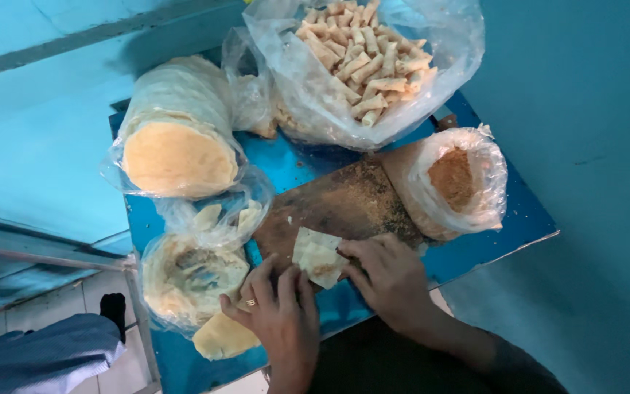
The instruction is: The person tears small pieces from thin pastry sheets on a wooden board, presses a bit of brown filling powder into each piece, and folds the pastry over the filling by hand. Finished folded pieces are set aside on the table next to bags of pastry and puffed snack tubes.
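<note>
My left hand [275, 310], with a ring on one finger, and my right hand [388, 273] both pinch a small pale dough wrapper [316, 255] that is partly folded. The wrapper lies at the near edge of a worn wooden board [344, 201] dusted with brown crumbs. A clear bag of brown powdery filling [453, 179] stands open just right of the board. Left of my hands sits a bag holding cut wrapper pieces [191, 273]. A loose wrapper piece [220, 337] lies at the table's near edge.
A blue table [475, 244] carries everything. A large stack of round flat wrappers in plastic [176, 138] sits at the far left. A big clear bag of finished rolls [366, 58] stands at the back. Blue walls surround; a clothed figure [45, 354] is at the lower left.
</note>
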Action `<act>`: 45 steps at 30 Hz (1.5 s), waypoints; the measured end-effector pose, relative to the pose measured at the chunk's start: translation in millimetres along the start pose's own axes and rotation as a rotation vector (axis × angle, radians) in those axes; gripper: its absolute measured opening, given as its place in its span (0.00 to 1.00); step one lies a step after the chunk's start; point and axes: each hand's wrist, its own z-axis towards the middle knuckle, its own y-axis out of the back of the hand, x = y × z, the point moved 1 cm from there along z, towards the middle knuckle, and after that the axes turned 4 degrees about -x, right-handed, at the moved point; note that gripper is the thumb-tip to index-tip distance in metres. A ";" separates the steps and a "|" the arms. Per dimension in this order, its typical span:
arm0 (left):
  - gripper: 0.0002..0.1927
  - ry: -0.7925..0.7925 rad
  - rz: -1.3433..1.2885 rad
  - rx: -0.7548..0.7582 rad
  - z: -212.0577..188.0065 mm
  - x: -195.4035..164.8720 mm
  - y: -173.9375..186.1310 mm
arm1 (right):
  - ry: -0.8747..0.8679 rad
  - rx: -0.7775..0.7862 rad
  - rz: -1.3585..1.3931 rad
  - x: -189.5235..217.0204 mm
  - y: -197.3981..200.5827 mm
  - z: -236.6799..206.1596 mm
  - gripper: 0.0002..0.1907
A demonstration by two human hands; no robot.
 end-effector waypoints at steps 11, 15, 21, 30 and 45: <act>0.16 -0.077 -0.081 0.143 1.0 -4.6 9.0 | -0.464 0.213 0.545 -14.3 -16.6 -11.1 0.19; 0.15 -0.076 -0.081 0.125 2.3 -6.6 8.1 | -0.478 0.176 0.674 -19.6 -23.2 -18.2 0.20; 0.10 -0.077 -0.133 0.114 1.7 -7.5 9.0 | -0.354 0.159 0.622 -19.7 -30.2 -22.8 0.19; 0.12 -0.099 -0.076 0.133 -0.2 -3.6 5.1 | -0.172 0.095 0.453 -10.1 -28.8 -13.6 0.13; 0.11 -0.301 -0.133 0.254 28.1 8.2 20.9 | 0.023 0.243 0.322 -17.1 -12.5 22.6 0.09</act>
